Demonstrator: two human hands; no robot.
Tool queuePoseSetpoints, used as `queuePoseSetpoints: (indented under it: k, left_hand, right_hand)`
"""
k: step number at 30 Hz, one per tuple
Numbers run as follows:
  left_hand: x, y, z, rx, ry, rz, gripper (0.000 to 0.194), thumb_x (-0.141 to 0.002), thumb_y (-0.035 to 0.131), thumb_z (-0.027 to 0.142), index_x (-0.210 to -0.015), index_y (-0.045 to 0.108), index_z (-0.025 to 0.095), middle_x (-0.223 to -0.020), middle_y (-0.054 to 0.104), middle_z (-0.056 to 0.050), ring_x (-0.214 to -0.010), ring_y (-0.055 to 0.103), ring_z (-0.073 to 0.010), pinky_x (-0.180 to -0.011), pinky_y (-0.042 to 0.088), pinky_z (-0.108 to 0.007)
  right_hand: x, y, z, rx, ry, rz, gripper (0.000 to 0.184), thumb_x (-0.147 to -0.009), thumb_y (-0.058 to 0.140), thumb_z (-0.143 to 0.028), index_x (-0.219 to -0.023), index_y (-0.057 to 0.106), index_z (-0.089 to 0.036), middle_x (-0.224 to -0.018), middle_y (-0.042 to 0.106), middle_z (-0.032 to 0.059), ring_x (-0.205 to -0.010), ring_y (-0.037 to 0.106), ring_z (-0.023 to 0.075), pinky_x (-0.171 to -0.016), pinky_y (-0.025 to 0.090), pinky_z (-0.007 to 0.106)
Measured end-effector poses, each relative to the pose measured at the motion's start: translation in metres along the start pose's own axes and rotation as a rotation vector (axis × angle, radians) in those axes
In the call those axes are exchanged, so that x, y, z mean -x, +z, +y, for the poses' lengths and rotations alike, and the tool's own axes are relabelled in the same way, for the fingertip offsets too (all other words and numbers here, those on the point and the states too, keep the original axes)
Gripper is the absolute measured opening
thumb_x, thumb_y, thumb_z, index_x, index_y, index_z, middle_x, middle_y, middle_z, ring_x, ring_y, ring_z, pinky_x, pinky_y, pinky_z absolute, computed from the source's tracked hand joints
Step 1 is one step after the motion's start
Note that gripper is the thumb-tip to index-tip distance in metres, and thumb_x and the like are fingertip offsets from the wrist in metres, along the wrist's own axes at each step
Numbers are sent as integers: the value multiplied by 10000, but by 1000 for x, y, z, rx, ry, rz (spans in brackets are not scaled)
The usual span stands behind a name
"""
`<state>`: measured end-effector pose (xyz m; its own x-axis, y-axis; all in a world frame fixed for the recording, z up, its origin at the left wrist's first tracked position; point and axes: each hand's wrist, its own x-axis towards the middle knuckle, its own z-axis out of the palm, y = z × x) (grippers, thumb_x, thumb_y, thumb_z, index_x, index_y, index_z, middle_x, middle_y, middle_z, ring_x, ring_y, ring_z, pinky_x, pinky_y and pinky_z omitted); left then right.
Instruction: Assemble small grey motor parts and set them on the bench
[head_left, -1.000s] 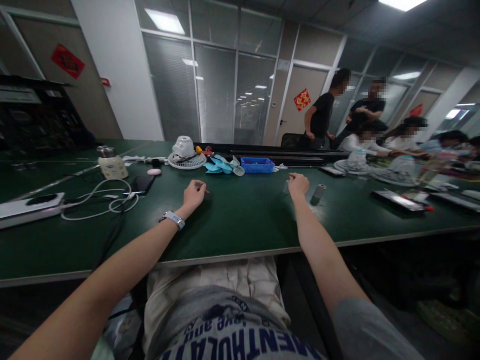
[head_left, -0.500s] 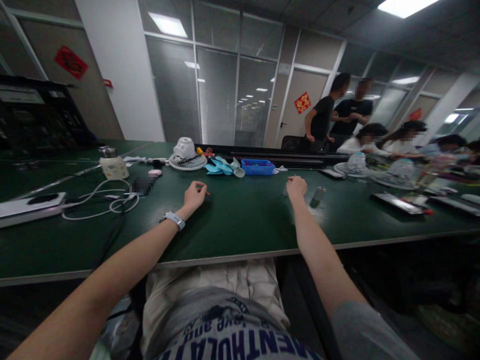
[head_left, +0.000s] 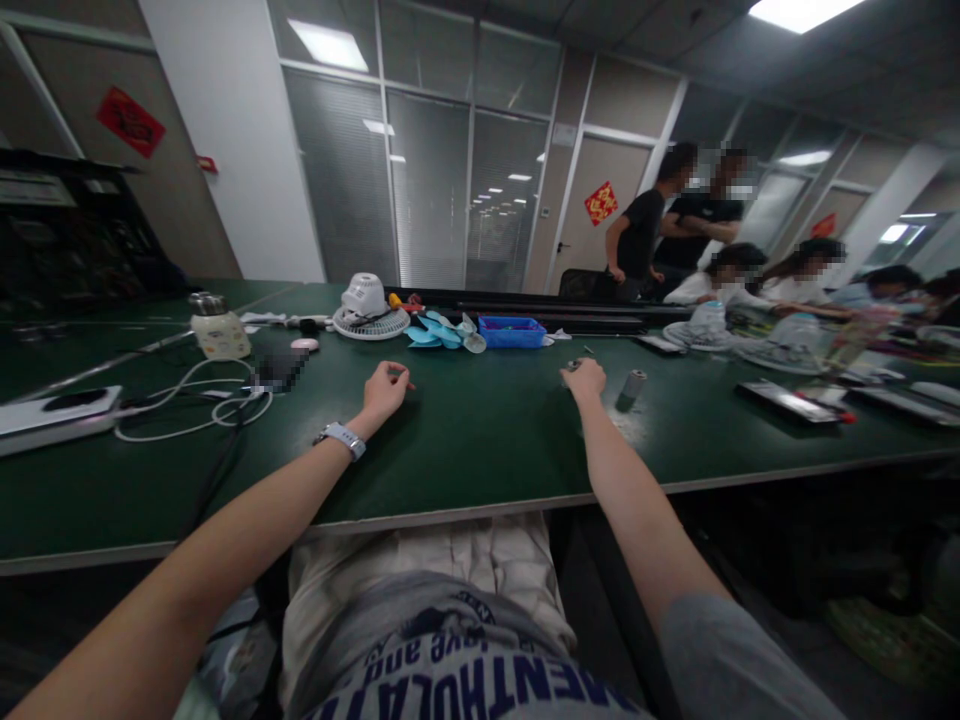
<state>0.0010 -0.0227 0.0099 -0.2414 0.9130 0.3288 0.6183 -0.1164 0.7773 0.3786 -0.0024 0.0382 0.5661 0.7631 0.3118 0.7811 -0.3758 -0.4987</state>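
My left hand [head_left: 386,389] rests on the green table [head_left: 480,440], fingers loosely curled and apart, with nothing visible in it. Farther right, my right hand [head_left: 586,379] has its thumb and fingers closed around a small grey cylinder [head_left: 574,367], mostly hidden by the fingers. Just right of that hand stands another small grey cylinder [head_left: 632,389] with a pale top, much like a battery cell. A tiny thin piece [head_left: 589,351] shows just beyond my right fingertips, too small to name.
Along the back are a white fan [head_left: 367,306], light-blue fan blades [head_left: 437,331] and a blue basket [head_left: 513,333]. At left stand a cream bottle [head_left: 220,328], a white cable [head_left: 191,437] and a power strip [head_left: 56,420]. A tablet-like device [head_left: 791,402] lies right. Other people are at the far right.
My right hand has shifted slightly, lower and to the left, its fingers now over the cylinder there. The thin piece has come into view beyond it. My left hand keeps its pose.
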Motion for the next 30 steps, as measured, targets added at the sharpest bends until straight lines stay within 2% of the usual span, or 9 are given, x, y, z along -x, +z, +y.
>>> queuePoseSetpoints:
  k: [3,6,11,14,17,24,28,30]
  left_hand:
    - [0,0,1,6,-1,-7,226,-853,534,352,-1033,569,219,-828,752,-38,-747,689,-203,-697,465,-289]
    - [2,-1,3,42,30,-16,272,-828,581,396,-1031,566,216,-841,750,-44,-817,698,-214,-747,477,-303]
    - [11,0,11,164,194,21,441,-751,676,491,-1065,542,211,-920,751,-62,-896,701,-220,-800,495,-319]
    - [16,3,16,206,321,17,471,-748,693,462,-1106,525,205,-938,755,-70,-981,693,-226,-873,491,-343]
    - [18,5,19,239,388,-3,464,-743,708,423,-1103,529,194,-901,760,-74,-955,705,-230,-890,498,-361]
    - [20,3,28,178,421,18,373,-752,708,351,-1062,563,204,-846,756,-51,-927,713,-229,-881,504,-355]
    - [15,0,30,200,382,144,383,-781,688,372,-1090,545,195,-887,759,-59,-963,703,-218,-884,496,-339]
    - [11,-2,24,179,347,166,387,-783,690,372,-1095,546,193,-901,762,-67,-991,697,-218,-893,489,-336]
  right_hand:
    - [8,3,-12,-38,-119,39,424,-812,708,-297,-1208,638,-165,-1151,684,141,-1116,627,247,-949,467,340]
    - [35,13,-45,-178,-343,12,480,-799,720,-347,-1246,611,-209,-1137,699,92,-1086,641,222,-967,461,335]
    - [105,44,-107,-496,-695,-262,646,-760,754,-394,-1337,509,-237,-1017,734,39,-939,693,191,-884,512,308]
    - [133,58,-127,-586,-822,-378,708,-764,749,-318,-1394,431,-256,-1005,735,23,-898,702,183,-848,528,307]
    - [144,62,-131,-592,-866,-380,690,-790,710,-266,-1408,404,-283,-1017,729,10,-910,699,186,-855,531,326]
    - [148,57,-129,-533,-880,-357,647,-825,689,-307,-1406,405,-300,-1074,707,23,-926,691,201,-852,534,345]
    - [148,57,-128,-510,-889,-338,667,-835,689,-347,-1426,380,-311,-1084,699,30,-922,689,210,-842,530,349]
    - [148,59,-127,-501,-887,-326,696,-832,694,-368,-1439,358,-308,-1096,694,35,-919,688,210,-843,527,351]
